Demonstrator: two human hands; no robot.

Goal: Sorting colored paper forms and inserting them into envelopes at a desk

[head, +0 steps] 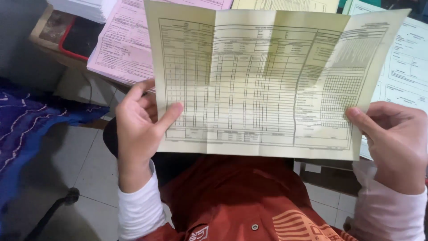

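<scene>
Nearest: red shirt (232, 196) w/ white sleeves, below the grip. Left hand (140, 122) pinched shut on yellow form (267, 85) at its lower-left edge, thumb on front. Right hand (394, 138) clamped on lower-right edge. Sheet spread betw. both hands, creased, held up. Beyond left grip: pink forms (122, 44) on surface. Beyond right grip: pale green sheet (408, 67).

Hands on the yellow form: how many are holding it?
2: the left hand pinches the yellow form at its lower left edge, the right hand at its lower right edge. No other hands show.
</scene>
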